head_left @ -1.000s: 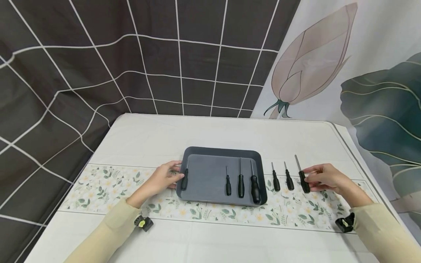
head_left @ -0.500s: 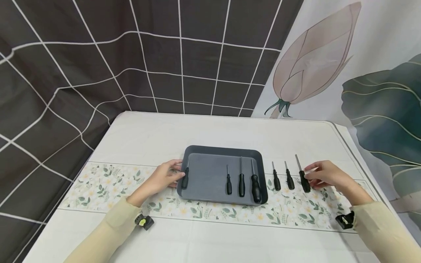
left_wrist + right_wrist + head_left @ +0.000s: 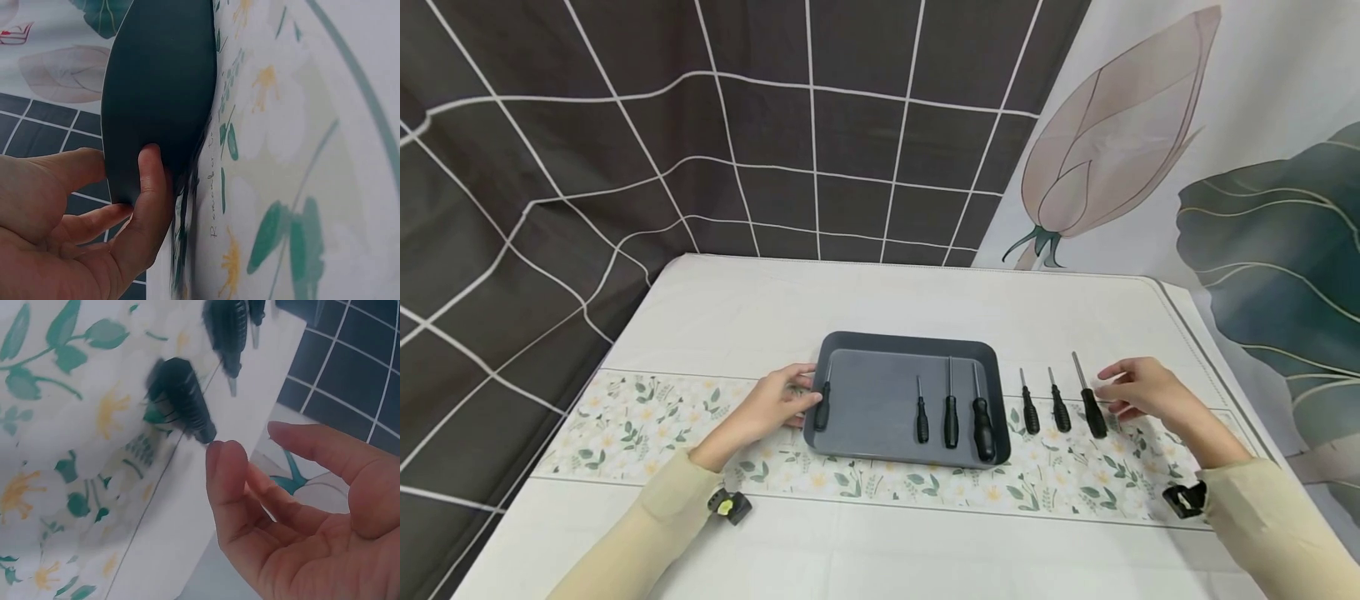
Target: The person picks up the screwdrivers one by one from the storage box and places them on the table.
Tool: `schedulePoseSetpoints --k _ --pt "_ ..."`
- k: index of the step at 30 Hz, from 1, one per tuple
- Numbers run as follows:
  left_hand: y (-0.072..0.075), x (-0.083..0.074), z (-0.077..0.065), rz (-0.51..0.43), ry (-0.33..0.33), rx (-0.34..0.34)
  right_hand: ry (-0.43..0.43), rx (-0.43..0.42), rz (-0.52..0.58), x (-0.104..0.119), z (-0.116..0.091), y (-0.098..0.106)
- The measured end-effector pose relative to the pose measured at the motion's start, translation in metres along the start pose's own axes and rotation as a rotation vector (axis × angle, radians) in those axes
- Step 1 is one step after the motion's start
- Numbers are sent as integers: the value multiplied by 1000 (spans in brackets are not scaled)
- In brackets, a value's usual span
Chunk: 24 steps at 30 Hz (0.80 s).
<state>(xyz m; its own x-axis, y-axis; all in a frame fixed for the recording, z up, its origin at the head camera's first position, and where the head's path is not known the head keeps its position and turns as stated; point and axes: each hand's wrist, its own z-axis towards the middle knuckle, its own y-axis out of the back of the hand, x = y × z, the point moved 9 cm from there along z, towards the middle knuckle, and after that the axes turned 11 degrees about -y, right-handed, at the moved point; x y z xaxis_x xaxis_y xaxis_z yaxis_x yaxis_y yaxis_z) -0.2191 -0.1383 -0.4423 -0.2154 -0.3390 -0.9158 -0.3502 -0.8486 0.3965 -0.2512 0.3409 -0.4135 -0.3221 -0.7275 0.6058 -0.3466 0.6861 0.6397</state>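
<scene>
A dark curtain (image 3: 857,133) with a white grid and a pale cloth (image 3: 1120,142) printed with a pink bud hang behind a white-covered table (image 3: 887,296), where a person in cream sleeves (image 3: 643,525) reaches in from the near side. A gray rectangular tray (image 3: 868,417) lies flat over the table's floral band. The left hand (image 3: 771,402) pinches the tray's left edge; the right hand (image 3: 1147,390), well apart from it, holds nothing, thumb and fingertips parted. Four black-handled screwdrivers lie in the tray: a thick-handled one (image 3: 983,429) by the right wall, a slimmer one (image 3: 951,422) beside it, one along the left wall (image 3: 823,408) and a short one (image 3: 922,423). Right of the tray, a long screwdriver (image 3: 1094,414) lies just beside the right hand, near two shorter ones (image 3: 1061,413).
</scene>
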Motion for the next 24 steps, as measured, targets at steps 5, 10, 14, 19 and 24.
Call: schedulePoseSetpoints --k 5,10,14,19,24 --pt "-1 1 0 -1 4 0 44 -29 17 12 -6 -2" --pt "0 1 0 -11 17 -7 76 -22 68 25 -9 -8" --pt "0 3 -1 -27 22 -4 93 17 140 35 -13 -14" --pt "-1 4 -1 -32 24 -2 112 66 219 45 -17 -22" --pt "0 4 0 -29 33 -9 145 130 305 57 -23 -29"
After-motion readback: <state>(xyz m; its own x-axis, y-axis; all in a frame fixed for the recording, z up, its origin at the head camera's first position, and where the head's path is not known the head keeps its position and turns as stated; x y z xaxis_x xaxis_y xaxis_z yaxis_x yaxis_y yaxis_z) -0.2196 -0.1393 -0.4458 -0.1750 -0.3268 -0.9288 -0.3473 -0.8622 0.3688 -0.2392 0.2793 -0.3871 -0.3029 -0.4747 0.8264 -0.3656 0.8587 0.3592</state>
